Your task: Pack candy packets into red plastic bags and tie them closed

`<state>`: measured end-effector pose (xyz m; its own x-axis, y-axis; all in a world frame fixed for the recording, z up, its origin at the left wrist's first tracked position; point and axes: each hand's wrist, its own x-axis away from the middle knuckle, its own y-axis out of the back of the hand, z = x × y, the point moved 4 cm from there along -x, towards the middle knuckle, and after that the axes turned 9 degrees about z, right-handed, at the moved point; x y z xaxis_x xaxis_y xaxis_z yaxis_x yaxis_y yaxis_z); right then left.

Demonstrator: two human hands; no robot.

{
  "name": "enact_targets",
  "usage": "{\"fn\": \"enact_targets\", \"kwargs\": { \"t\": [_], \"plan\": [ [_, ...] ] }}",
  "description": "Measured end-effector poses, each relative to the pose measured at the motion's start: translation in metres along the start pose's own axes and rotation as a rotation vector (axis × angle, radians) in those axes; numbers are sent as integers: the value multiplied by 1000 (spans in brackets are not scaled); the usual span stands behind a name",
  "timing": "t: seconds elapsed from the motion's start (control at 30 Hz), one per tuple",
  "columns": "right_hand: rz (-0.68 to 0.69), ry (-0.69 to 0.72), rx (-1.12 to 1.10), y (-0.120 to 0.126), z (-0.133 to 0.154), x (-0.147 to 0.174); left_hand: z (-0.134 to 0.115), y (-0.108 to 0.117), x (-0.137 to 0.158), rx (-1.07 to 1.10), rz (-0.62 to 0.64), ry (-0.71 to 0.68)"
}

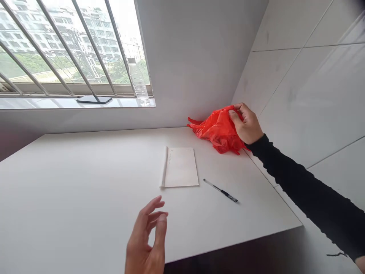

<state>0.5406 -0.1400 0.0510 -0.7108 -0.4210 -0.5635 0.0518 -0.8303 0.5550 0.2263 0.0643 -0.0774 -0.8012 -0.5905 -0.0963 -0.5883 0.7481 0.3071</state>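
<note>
At the back right corner of the white table [85, 182], my right hand [247, 123] pinches the upper edge of a crumpled red plastic bag [218, 129]. The bag's lower part rests on the tabletop near the walls. My left hand [149, 239] hovers over the front of the table, fingers curved and apart, holding nothing. Just beyond it lies a notepad [182, 167], its cover folded back along the left side, with small writing near the top left of the page. A black pen [221, 190] lies slantwise to the right of the notepad.
Behind the table, a windowsill [57, 102] carries a dark phone [94, 99] lying flat and a clear plastic bottle [138, 83] standing upright. Metal bars cross the window. A tiled wall [299, 87] bounds the table's right side; its front edge runs below my hands.
</note>
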Motion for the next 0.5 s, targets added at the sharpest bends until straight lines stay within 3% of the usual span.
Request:
{"fn": "enact_targets", "kwargs": {
  "t": [0.07, 0.17, 0.23, 0.4, 0.5],
  "plan": [
    [73, 53, -87, -9, 27, 39, 5, -17, -4, 45, 89, 47],
    [254, 84, -191, -32, 48, 96, 18, -24, -10, 41, -12, 37],
    [406, 114, -256, -48, 51, 129, 24, -24, -10, -55, -14, -30],
    [604, 118, -287, -62, 33, 181, 29, -36, 7, -238, 313, -124],
    [656, 44, -222, -51, 30, 193, 27, -44, 15, -248, 356, -131]
  ]
}}
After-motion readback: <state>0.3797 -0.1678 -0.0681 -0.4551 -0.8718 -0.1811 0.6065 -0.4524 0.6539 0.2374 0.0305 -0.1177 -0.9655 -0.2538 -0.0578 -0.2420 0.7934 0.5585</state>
